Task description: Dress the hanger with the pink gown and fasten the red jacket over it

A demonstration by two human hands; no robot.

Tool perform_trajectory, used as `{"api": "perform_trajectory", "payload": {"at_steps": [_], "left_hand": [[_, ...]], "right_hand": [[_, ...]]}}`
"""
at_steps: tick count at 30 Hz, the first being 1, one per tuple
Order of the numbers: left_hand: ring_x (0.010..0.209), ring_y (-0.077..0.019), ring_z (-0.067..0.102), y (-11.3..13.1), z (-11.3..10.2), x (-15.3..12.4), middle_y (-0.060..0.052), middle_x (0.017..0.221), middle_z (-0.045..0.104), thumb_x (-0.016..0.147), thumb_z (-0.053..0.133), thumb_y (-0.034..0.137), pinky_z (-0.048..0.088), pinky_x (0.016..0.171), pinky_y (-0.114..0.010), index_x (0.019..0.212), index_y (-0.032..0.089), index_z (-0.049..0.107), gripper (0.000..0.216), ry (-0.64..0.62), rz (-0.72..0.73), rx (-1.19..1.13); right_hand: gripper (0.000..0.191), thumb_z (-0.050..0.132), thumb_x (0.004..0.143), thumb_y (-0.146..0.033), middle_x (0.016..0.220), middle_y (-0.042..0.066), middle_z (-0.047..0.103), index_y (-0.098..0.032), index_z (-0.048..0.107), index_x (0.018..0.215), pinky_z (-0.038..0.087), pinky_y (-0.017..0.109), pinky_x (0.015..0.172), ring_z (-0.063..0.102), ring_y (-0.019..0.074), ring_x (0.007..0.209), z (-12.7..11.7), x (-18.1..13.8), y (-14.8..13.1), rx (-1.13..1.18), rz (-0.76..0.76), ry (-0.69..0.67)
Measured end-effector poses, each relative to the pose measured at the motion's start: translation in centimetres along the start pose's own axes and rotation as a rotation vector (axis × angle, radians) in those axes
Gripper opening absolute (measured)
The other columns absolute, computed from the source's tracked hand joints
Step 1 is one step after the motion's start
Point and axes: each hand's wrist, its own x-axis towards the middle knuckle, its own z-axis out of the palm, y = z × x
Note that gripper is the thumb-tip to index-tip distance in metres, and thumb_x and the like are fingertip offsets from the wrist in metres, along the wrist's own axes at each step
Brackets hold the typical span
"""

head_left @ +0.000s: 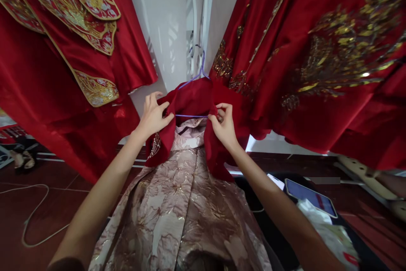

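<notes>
A short red jacket hangs in front of me on a thin purple wire hanger. My left hand pinches its left front edge between thumb and fingers. On the opposite edge, my right hand grips the red cloth with bent fingers. Between the two hands the jacket lies open, and the hanger's lower bar shows across it. Beaded trim decorates the left front. Below the bar, a pink and brown floral brocade skirt hangs down toward me; how it is attached is hidden.
Red embroidered gowns hang at the left and right. White metal poles rise behind the hanger. At lower right, a phone lies on a dark surface beside crumpled packaging. A white cable crosses the floor.
</notes>
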Motion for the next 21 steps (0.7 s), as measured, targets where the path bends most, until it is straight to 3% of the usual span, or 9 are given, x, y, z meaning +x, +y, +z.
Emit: {"api": "perform_trajectory", "payload": {"at_steps": [3,7,14,18,21], "left_hand": [[0.098,-0.0259,0.051,2.0,0.0,-0.9,-0.011,0.098,0.052,0.079,0.053,0.028,0.041,0.088,-0.04,0.08,0.018,0.054,0.01,0.025,-0.081,-0.064],[0.07,-0.0165,0.051,5.0,1.2,-1.0,-0.003,0.079,0.05,0.08,0.051,0.023,0.043,0.069,-0.03,0.081,0.019,0.048,0.004,-0.079,-0.016,-0.257],[0.073,-0.0127,0.055,5.7,3.8,-2.2,0.0,0.083,0.056,0.072,0.058,0.017,0.046,0.071,-0.027,0.089,0.02,0.046,0.022,-0.008,-0.118,-0.656],[0.083,-0.013,0.062,5.6,5.4,-3.1,-0.003,0.089,0.063,0.071,0.062,0.017,0.05,0.079,-0.028,0.096,0.019,0.051,0.027,0.088,-0.263,-0.954],[0.08,-0.0139,0.065,5.7,6.2,-3.4,-0.004,0.084,0.066,0.069,0.069,0.026,0.052,0.079,-0.03,0.088,0.018,0.055,0.025,0.192,-0.422,-1.082]], "right_hand": [[0.018,0.048,0.077,-0.018,0.077,-0.002,0.049,-0.024,0.04,0.093,0.041,0.026,0.07,0.049,0.0122,0.07,1.8,-0.5,-0.8,0.036,-0.031,-0.041],[0.012,0.045,0.076,-0.017,0.077,-0.003,0.045,-0.023,0.042,0.085,0.041,0.025,0.07,0.046,0.0117,0.07,4.2,-0.3,-1.8,0.199,-0.033,-0.218],[0.019,0.048,0.079,-0.028,0.087,0.0,0.055,-0.022,0.055,0.096,0.045,0.026,0.073,0.054,0.0132,0.082,2.5,-0.2,-1.2,0.394,0.19,-0.411],[0.022,0.059,0.076,-0.032,0.086,0.0,0.059,-0.022,0.057,0.095,0.048,0.028,0.077,0.057,0.0132,0.08,1.9,-0.1,-0.4,0.306,0.141,-0.391],[0.027,0.064,0.074,-0.038,0.087,0.001,0.061,-0.022,0.057,0.095,0.047,0.031,0.085,0.059,0.0141,0.085,1.9,-0.1,0.0,0.247,0.096,-0.363]]}}
